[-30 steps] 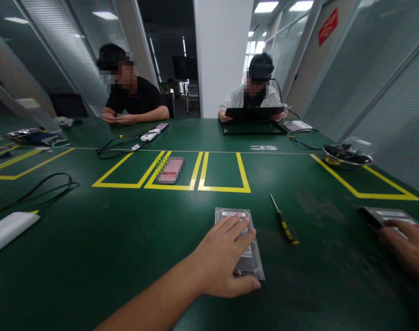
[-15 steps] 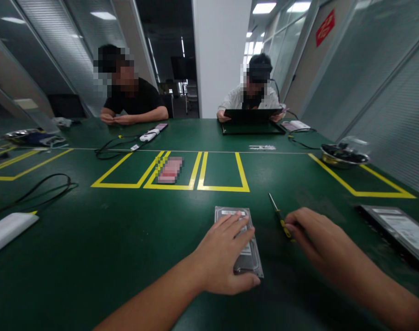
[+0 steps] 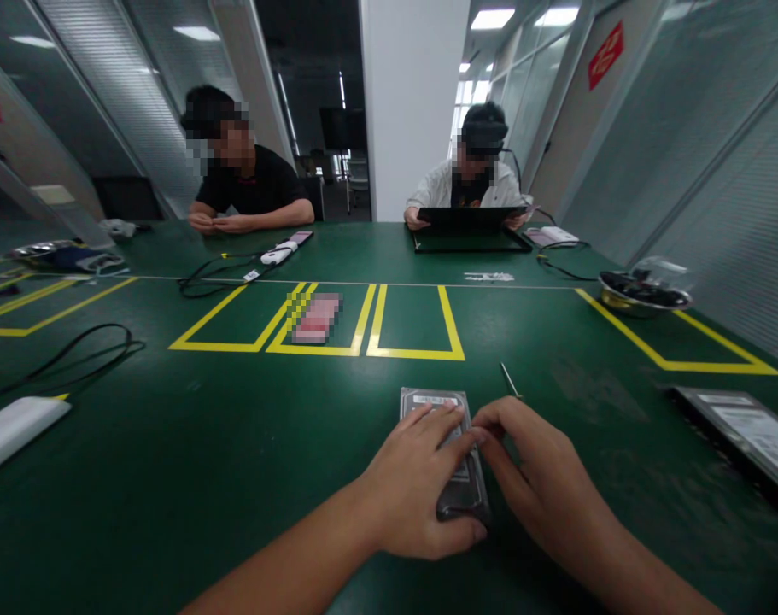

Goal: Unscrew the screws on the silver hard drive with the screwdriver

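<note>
A silver hard drive lies flat on the green table right in front of me. My left hand lies spread on top of it, thumb hooked at its near edge. My right hand sits against the drive's right edge, fingertips touching my left fingers. The metal shaft of a screwdriver pokes out beyond my right hand. Its handle is hidden under that hand, so I cannot tell if it is gripped.
A second hard drive lies at the right edge, with a metal bowl of dark parts behind it. Yellow taped boxes mark the table's middle. A white bar and black cable lie left. Two people sit opposite, one at a laptop.
My right hand left the second drive at the far right, swept left over the screwdriver and now rests against the drive under my left hand. My left hand stayed put.
</note>
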`<action>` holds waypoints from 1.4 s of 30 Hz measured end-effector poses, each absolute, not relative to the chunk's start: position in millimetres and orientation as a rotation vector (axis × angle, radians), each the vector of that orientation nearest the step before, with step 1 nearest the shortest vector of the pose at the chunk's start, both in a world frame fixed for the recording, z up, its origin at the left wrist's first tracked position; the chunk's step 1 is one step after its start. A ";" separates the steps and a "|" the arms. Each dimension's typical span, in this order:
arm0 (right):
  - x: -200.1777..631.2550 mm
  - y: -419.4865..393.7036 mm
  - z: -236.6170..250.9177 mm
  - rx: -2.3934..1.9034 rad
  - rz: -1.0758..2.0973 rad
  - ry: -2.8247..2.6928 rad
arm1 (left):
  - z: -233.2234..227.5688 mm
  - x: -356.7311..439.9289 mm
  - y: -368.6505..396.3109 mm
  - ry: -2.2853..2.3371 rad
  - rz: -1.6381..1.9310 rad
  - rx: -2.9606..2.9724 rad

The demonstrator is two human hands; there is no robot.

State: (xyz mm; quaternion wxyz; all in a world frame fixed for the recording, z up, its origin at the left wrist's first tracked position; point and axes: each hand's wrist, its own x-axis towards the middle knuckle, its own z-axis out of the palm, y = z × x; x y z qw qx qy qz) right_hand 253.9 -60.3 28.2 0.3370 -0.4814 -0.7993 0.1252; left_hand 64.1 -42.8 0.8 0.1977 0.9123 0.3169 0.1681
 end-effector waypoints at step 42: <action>262.7 -53.3 15.8 -1.046 1.503 -1.598 | -3.2 63.0 -43.8 0.617 1.443 2.520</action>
